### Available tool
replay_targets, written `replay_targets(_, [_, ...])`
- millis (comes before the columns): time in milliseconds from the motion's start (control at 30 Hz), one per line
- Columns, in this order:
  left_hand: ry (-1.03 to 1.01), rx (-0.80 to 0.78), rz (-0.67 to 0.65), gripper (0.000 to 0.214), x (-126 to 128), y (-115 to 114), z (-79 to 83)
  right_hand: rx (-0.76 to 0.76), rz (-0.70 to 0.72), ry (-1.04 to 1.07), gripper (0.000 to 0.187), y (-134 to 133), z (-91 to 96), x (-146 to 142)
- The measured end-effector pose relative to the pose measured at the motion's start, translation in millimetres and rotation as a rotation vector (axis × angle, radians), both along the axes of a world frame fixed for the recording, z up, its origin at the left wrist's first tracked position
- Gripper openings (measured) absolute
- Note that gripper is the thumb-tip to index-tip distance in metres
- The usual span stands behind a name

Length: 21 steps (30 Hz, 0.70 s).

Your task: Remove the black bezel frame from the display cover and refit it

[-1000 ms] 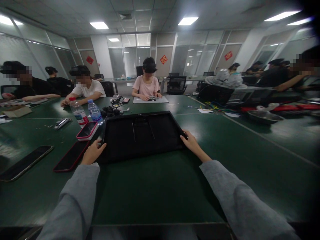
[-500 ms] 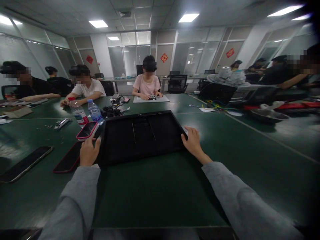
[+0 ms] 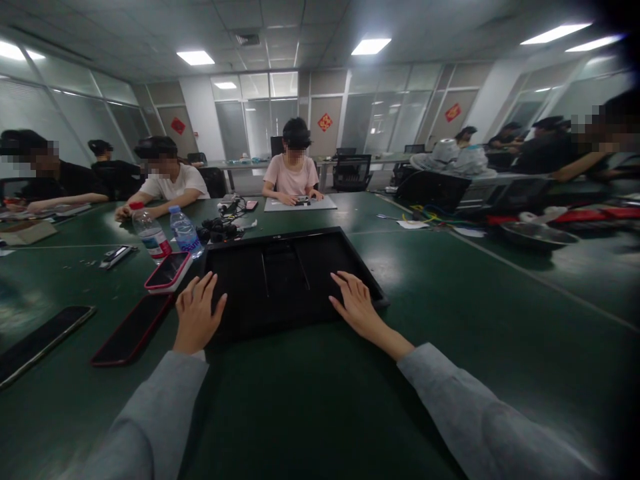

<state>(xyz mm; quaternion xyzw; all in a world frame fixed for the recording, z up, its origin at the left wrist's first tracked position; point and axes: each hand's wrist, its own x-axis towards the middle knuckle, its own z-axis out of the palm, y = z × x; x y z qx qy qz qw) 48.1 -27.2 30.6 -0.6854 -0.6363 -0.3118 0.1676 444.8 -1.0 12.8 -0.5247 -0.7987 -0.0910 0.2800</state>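
A flat black panel (image 3: 285, 267), like the back of a monitor, lies on the green table (image 3: 310, 400) in front of me. My left hand (image 3: 197, 313) rests palm down on its near left corner, fingers spread and holding nothing. Near the panel's right edge my right hand (image 3: 356, 305) lies flat on its surface, fingers stretched out. Both arms wear grey sleeves.
Left of the panel lie a red-cased phone (image 3: 131, 320), a pink-cased phone (image 3: 168, 271), a dark phone (image 3: 40, 341) and two water bottles (image 3: 150, 233). Black cables (image 3: 219, 230) lie behind the panel. Several people sit at the far and left sides; clutter fills the right.
Both hands left the panel's side edges and moved inward onto its top surface, now lying flat. The panel looks shifted slightly; my view tilted down a little.
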Motion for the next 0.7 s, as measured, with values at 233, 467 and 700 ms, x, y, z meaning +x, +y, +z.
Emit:
replay_targets(233, [-0.065, -0.111, 0.027, 0.068, -16.9, 14.5, -13.6, -0.008, 0.006, -0.028, 0.047, 0.6, 0.5, -1.4])
replay_targets(467, [-0.564, -0.146, -0.023, 0.073, -57.5, 39.0, -39.9, 0.078, 0.004, 0.077, 0.044, 4.1, 7.4, 6.1])
replay_targets(700, [-0.800, -0.268, -0.034, 0.054, -70.1, 49.2, -47.4, 0.186, -0.241, 0.133, 0.053, 31.4, -1.8, 48.6])
